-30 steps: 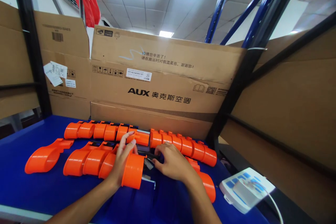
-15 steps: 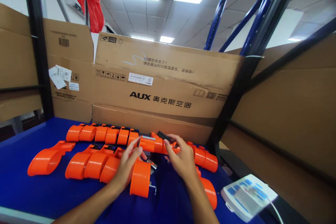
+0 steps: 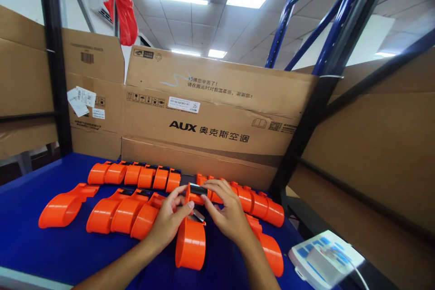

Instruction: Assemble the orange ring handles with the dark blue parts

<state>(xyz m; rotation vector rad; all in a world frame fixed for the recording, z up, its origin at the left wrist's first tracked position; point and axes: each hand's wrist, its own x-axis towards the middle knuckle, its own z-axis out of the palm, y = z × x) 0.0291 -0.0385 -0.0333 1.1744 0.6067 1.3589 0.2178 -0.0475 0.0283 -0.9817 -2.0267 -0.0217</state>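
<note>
**Left hand** [image 3: 169, 219]: the grip is clenched on the orange dispenser [image 3: 190, 245], with the fingers closed over its upper neck. The dispenser is held neck up and round end down over the blue desk [image 3: 30, 249]. It is about midway along the near edge and a little in from it. Contact with the desk cannot be confirmed.

**Right hand** [image 3: 230, 215]: the grip is pinched on a black toothed strip [image 3: 198, 189], held at the top of the dispenser's neck. Whether the strip is seated in the neck cannot be told. A small metal tab [image 3: 199, 216] shows between the two hands, below the strip.

**Surroundings:**
- A back row of shells [image 3: 136, 176], orange and lying side by side, runs toward the far edge, left of the hands.
- A nearer row of three shells [image 3: 118, 215] lies just beside the left hand, each touching the next.
- A single shell [image 3: 63, 208] lies apart, toward the left edge.
- A further run of shells [image 3: 261, 205] passes behind and beside the right wrist, toward the right edge.
- A white keypad device [image 3: 324, 258] with blue keys sits just beyond the near right corner.
- A cardboard carton [image 3: 217, 113] marked AUX stands along the far edge.
</note>
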